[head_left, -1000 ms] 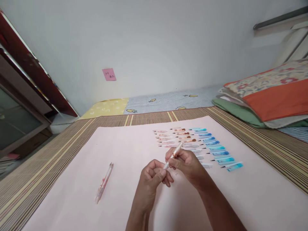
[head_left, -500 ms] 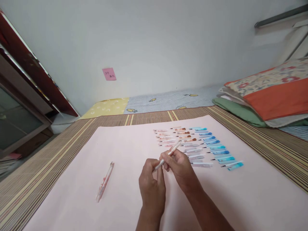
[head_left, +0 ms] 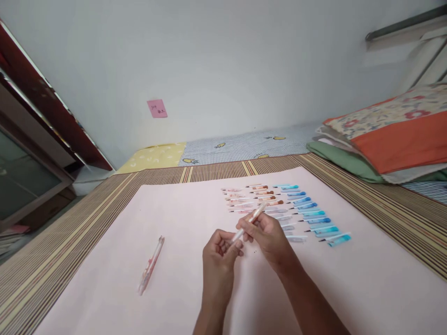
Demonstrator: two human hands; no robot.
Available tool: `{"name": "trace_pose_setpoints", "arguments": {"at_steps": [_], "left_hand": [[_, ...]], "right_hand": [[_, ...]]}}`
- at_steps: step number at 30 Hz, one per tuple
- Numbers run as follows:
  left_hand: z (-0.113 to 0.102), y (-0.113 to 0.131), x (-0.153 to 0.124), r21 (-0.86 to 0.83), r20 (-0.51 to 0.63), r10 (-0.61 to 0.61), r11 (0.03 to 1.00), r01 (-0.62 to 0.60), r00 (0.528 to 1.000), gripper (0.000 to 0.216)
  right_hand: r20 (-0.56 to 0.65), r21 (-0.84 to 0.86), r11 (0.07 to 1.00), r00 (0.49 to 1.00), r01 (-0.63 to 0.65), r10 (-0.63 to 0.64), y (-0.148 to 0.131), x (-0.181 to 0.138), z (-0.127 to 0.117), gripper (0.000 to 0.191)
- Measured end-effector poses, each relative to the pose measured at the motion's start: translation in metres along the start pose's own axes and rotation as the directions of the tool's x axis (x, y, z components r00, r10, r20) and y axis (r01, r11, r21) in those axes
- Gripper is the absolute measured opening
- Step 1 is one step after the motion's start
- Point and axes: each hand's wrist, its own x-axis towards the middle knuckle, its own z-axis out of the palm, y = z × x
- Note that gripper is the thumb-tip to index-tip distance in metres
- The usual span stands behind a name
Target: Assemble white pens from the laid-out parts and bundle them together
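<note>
A slim whitish pen with orange-pink markings (head_left: 257, 213) slants up to the right between my two hands, above a pale pink sheet (head_left: 181, 214). My right hand (head_left: 268, 239) pinches it around the middle. At its lower end, the curled fingers and thumb of my left hand (head_left: 220, 253) close on the tip. Another clear pen with a reddish pattern (head_left: 151, 267) lies alone on the sheet to the left. Beyond my right hand are rows of pens laid out with their parts: pink ones (head_left: 237, 200), brown-ended ones (head_left: 267, 192), grey ones and blue ones (head_left: 316, 214). My right hand hides some grey ones.
The sheet lies on a striped mat (head_left: 45, 251). Folded bedding with an orange band (head_left: 405, 139) is stacked at the right. A checked cloth (head_left: 230, 148) runs along the wall, which bears a pink note (head_left: 157, 108). A cabinet (head_left: 28, 177) stands at the left.
The pen and my right hand have shifted slightly right. My left fingers have moved at the pen's lower end, and small dark specks now show on the sheet beside my right hand.
</note>
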Motion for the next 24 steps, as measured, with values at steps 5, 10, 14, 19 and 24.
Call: {"name": "trace_pose_setpoints", "arguments": {"at_steps": [5, 10, 14, 19, 24], "left_hand": [[0.008, 0.002, -0.006, 0.318, -0.188, 0.283, 0.924, -0.215, 0.94, 0.013], [0.005, 0.006, -0.001, -0.1, 0.073, -0.115, 0.988, 0.122, 0.991, 0.041], [0.003, 0.006, 0.003, -0.277, 0.217, -0.22, 0.92, 0.276, 0.951, 0.046], [0.003, 0.002, 0.0, -0.016, 0.016, 0.008, 1.0, -0.008, 1.0, 0.018], [0.006, -0.003, -0.007, 0.375, -0.145, 0.398, 0.869, -0.321, 0.906, 0.011]], "right_hand": [[0.004, 0.145, 0.987, 0.997, -0.073, 0.074, 0.008, 0.001, 0.004, 0.033], [-0.049, 0.103, 0.993, 0.997, -0.051, 0.056, 0.004, 0.004, -0.004, 0.034], [-0.038, 0.026, 0.999, 0.999, -0.028, 0.029, -0.002, 0.003, -0.007, 0.034], [-0.054, 0.018, 0.999, 0.998, -0.045, 0.046, -0.002, 0.002, -0.001, 0.035], [-0.015, 0.181, 0.977, 0.993, -0.111, 0.116, 0.003, 0.002, 0.004, 0.037]]}}
